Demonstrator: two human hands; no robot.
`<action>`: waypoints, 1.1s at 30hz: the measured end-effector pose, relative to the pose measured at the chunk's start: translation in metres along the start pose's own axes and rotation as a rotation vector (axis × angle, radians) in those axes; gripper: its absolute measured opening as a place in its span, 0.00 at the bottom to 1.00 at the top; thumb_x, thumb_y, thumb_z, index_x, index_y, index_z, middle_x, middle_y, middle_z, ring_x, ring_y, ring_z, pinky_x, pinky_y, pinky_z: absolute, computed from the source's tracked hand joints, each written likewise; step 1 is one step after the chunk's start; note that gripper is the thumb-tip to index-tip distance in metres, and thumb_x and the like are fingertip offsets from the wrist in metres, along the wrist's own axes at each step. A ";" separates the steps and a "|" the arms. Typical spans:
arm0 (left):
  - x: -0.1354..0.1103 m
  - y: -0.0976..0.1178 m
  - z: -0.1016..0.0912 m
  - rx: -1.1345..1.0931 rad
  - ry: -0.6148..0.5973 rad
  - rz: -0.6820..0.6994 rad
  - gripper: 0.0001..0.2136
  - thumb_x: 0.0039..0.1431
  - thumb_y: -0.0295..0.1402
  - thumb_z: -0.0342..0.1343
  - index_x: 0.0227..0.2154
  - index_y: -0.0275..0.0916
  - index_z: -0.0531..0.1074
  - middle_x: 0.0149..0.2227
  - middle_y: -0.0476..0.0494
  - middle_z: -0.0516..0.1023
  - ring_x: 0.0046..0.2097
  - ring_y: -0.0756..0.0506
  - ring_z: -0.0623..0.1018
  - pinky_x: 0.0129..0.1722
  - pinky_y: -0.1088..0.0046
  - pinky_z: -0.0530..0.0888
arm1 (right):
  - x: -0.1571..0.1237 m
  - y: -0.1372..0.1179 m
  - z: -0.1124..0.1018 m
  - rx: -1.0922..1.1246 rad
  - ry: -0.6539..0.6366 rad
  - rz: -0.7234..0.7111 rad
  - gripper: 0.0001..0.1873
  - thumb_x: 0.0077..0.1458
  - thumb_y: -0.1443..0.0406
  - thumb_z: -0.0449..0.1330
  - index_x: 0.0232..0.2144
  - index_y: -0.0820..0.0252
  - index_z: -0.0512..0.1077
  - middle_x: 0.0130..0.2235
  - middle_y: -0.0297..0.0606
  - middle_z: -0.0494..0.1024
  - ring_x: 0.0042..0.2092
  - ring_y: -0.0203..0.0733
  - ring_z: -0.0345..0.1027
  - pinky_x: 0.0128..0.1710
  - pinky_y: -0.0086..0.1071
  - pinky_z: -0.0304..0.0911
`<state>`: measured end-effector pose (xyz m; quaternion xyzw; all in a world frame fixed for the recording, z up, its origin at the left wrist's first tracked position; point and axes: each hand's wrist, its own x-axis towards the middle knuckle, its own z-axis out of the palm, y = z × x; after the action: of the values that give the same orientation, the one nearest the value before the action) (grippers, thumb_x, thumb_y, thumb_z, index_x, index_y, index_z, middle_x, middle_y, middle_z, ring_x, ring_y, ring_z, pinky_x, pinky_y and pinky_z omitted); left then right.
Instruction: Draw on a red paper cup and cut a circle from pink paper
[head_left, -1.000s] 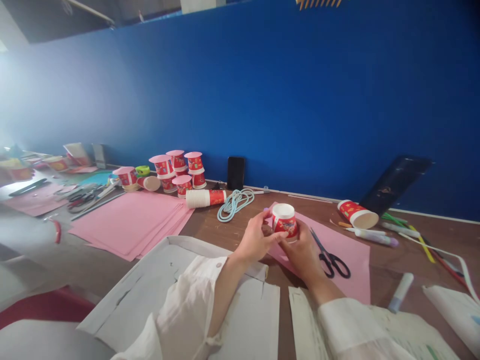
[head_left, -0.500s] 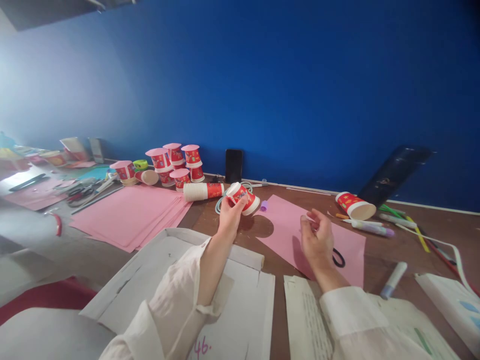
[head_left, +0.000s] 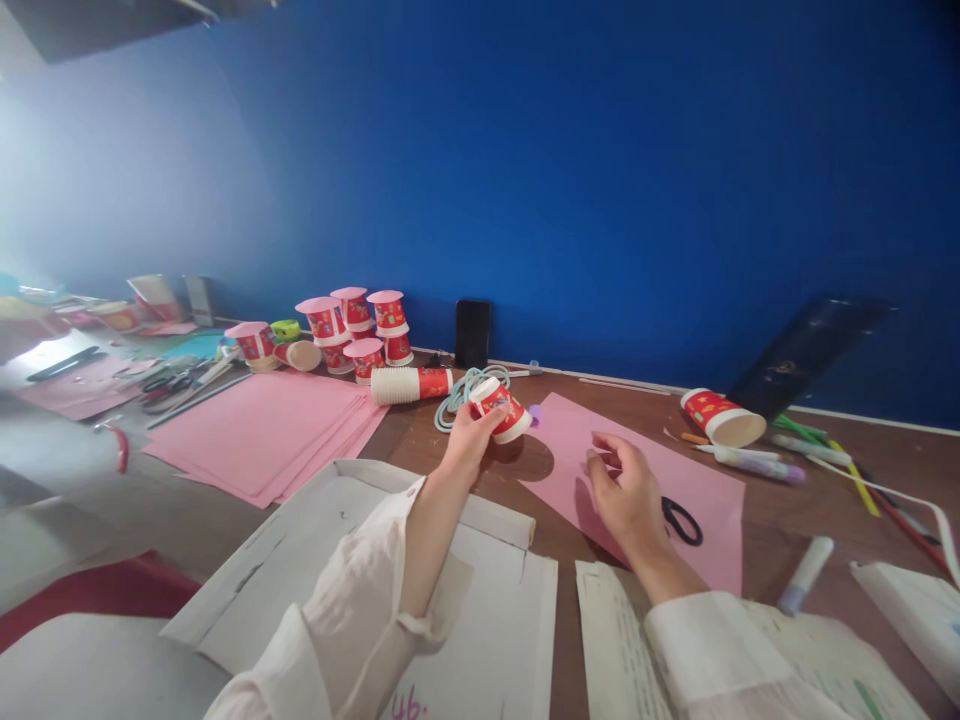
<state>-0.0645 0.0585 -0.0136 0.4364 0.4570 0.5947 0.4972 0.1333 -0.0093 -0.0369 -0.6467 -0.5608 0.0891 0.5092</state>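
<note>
My left hand (head_left: pixel 471 440) holds a red-printed paper cup (head_left: pixel 501 410) between thumb and fingers. The cup is tilted with its white base up and its wide rim down to the right. My right hand (head_left: pixel 621 485) hovers over a pink sheet of paper (head_left: pixel 705 490), its fingers loosely bent and apart, with nothing visible in them. Beside that wrist, black scissors handles (head_left: pixel 682 522) show on the sheet; the blades are hidden. A nested row of paper cups (head_left: pixel 411 385) lies just left of the held cup, in front of a coiled pale cable (head_left: pixel 450 410).
At the back left stand several red cups topped with pink discs (head_left: pixel 325 318). Pink sheets (head_left: pixel 255 435) are piled in front of them. A black phone (head_left: pixel 472 333) leans on the blue wall. To the right lie another cup (head_left: pixel 720 415), markers (head_left: pixel 757 463) and a glue stick (head_left: pixel 806 575). White cardboard (head_left: pixel 480 620) lies near me.
My right hand has moved left towards the cup, uncovering more of the scissors handles. My left hand keeps its hold on the cup. The view has shifted slightly.
</note>
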 end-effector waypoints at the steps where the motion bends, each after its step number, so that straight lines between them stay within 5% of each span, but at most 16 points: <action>1: 0.000 0.000 -0.001 0.051 0.005 -0.025 0.22 0.46 0.42 0.66 0.44 0.37 0.73 0.39 0.39 0.80 0.41 0.40 0.79 0.45 0.59 0.74 | 0.000 0.001 0.000 -0.001 -0.006 -0.013 0.17 0.54 0.58 0.55 0.44 0.60 0.72 0.45 0.45 0.76 0.40 0.43 0.72 0.42 0.40 0.69; 6: 0.002 0.004 -0.006 0.346 0.021 -0.054 0.22 0.46 0.40 0.65 0.44 0.38 0.70 0.43 0.38 0.78 0.45 0.39 0.78 0.47 0.61 0.71 | 0.000 0.002 0.002 0.003 -0.008 -0.054 0.16 0.54 0.58 0.55 0.41 0.60 0.73 0.42 0.45 0.77 0.41 0.44 0.72 0.43 0.40 0.70; 13: 0.008 0.000 -0.013 0.692 0.143 0.184 0.23 0.46 0.35 0.63 0.47 0.41 0.68 0.48 0.38 0.76 0.51 0.37 0.74 0.51 0.58 0.68 | -0.002 0.002 0.002 -0.049 -0.023 -0.062 0.15 0.53 0.59 0.54 0.41 0.59 0.72 0.43 0.44 0.77 0.40 0.44 0.73 0.43 0.41 0.69; 20: 0.005 0.000 -0.010 0.827 0.144 0.279 0.30 0.47 0.35 0.61 0.55 0.38 0.63 0.54 0.32 0.70 0.58 0.33 0.67 0.56 0.53 0.63 | -0.006 -0.006 0.001 -0.190 -0.141 -0.166 0.13 0.54 0.59 0.54 0.39 0.57 0.74 0.41 0.41 0.78 0.38 0.44 0.71 0.44 0.41 0.66; 33: 0.002 -0.001 -0.008 0.850 0.171 0.379 0.35 0.50 0.37 0.60 0.60 0.36 0.55 0.59 0.29 0.63 0.63 0.31 0.61 0.62 0.49 0.56 | -0.008 -0.008 -0.001 -0.291 -0.237 -0.124 0.12 0.55 0.59 0.54 0.36 0.54 0.75 0.40 0.38 0.79 0.41 0.45 0.71 0.41 0.39 0.64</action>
<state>-0.0720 0.0599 -0.0164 0.6263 0.6115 0.4689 0.1179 0.1260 -0.0172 -0.0345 -0.6626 -0.6628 0.0511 0.3451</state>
